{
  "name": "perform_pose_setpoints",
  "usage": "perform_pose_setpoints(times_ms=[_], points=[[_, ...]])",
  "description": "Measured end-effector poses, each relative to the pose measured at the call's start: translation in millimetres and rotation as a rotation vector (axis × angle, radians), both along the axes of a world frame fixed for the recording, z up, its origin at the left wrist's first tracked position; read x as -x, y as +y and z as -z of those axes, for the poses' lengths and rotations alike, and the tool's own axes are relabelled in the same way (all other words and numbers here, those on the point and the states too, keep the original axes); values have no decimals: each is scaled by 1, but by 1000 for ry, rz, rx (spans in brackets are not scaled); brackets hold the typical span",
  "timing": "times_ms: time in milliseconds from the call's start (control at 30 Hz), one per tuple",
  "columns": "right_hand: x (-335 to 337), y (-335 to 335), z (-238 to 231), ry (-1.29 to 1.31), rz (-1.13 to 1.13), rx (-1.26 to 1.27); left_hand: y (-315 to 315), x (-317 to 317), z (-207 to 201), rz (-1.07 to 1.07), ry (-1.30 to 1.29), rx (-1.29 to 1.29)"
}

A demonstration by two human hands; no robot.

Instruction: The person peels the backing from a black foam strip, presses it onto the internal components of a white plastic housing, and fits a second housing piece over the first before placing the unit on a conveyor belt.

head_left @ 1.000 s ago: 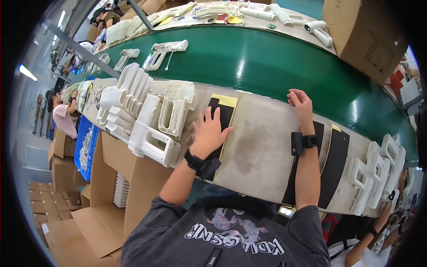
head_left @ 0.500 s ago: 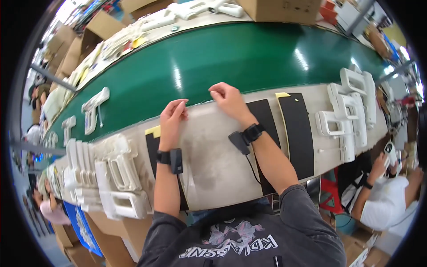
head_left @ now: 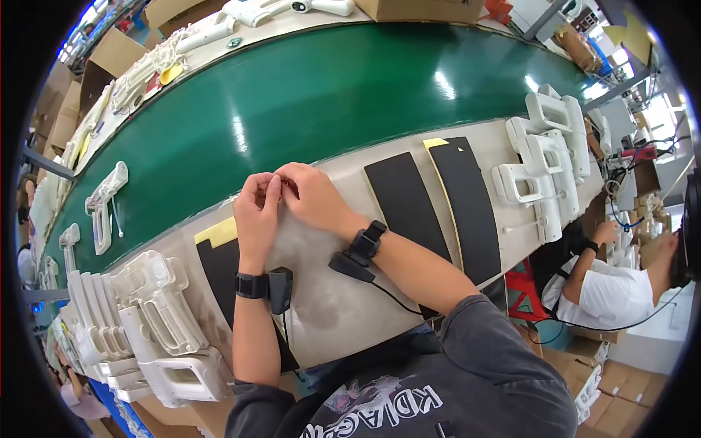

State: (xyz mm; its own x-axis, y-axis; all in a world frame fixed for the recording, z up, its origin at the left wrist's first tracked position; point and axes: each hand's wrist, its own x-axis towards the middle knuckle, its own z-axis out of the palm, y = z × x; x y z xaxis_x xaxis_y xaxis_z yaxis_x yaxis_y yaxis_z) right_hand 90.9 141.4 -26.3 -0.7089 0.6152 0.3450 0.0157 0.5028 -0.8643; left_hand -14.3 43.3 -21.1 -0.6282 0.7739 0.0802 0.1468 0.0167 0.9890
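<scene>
My left hand [head_left: 257,208] and my right hand [head_left: 315,197] meet above the far edge of the worktable [head_left: 328,314], fingertips pinched together. Anything between the fingers is too small or hidden to make out. By my left forearm lies a black foam sheet [head_left: 217,276] with yellow backing showing at its far end. Right of my right hand are a second black foam sheet [head_left: 409,193] and a third black sheet [head_left: 471,208] with a yellow edge and corner.
White plastic housings with loop handles [head_left: 164,310] are stacked at the left; more white housings [head_left: 544,164] lie at the right. Beyond the table runs a green conveyor belt [head_left: 307,95], carrying a white gun-shaped part [head_left: 104,208]. A person in white [head_left: 613,285] sits at the right.
My hands, apart before, have come together, the right moving left to meet the left fingertips. The whole view has shifted and turned a little.
</scene>
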Motion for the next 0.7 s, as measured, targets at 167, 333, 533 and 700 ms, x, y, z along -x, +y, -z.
perform_pose_setpoints(times_ms=[167, 333, 533, 700], points=[[11, -3, 13, 76, 30, -110, -5, 9, 2, -2, 166, 50], [4, 2, 6, -31, 16, -72, 0, -3, -3, -99, 270, 22], [1, -5, 3, -53, 0, -70, -6, -7, -3, -94, 194, -6], [0, -5, 3, -53, -14, 4, -8, -7, -4, -55, 164, -27]])
